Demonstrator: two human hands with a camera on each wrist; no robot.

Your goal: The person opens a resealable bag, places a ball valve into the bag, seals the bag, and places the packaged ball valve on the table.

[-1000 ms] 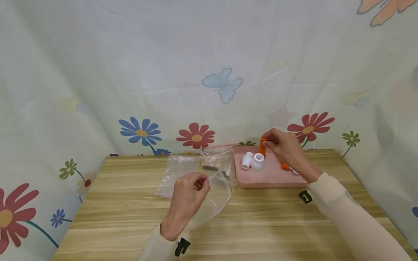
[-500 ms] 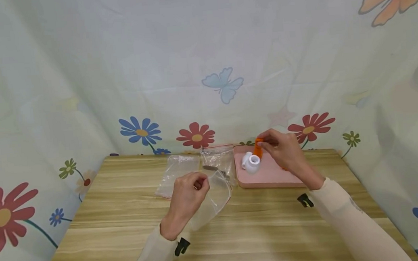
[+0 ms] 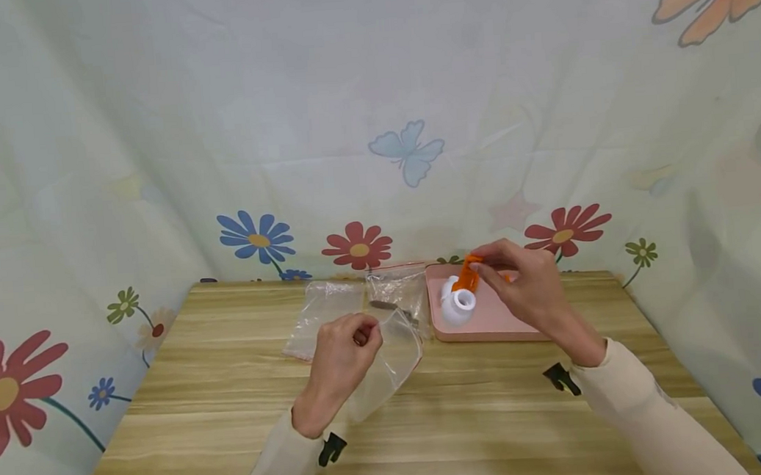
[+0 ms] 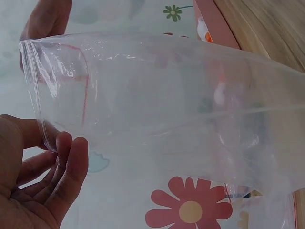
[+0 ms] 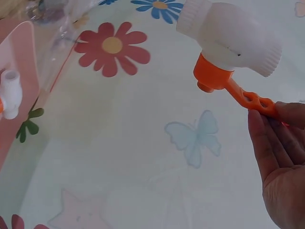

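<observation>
From the head: above the left part of a pink tray (image 3: 501, 335), on a wood-grained worktop (image 3: 473, 422), is a white valve (image 3: 455, 310), one round, hollow end showing.
From the right wrist: details unseen from the head, namely ribbed ends, a short orange collar and a row of holes along the orange handle (image 5: 259, 104). In the tray, a second valve (image 5: 12, 93), partly cut off.
From the left wrist: a clear bag (image 4: 147, 105) spans the view, white and orange shapes blurred behind its film.
Materials: the bag is thin, creased plastic with a red line near its mouth; the tray is smooth, corners rounded.
Left hand (image 3: 342, 354): fingers curled, pinching the bag's rim.
Right hand (image 3: 524, 280): thumb and fingertips pinching the handle's end.
</observation>
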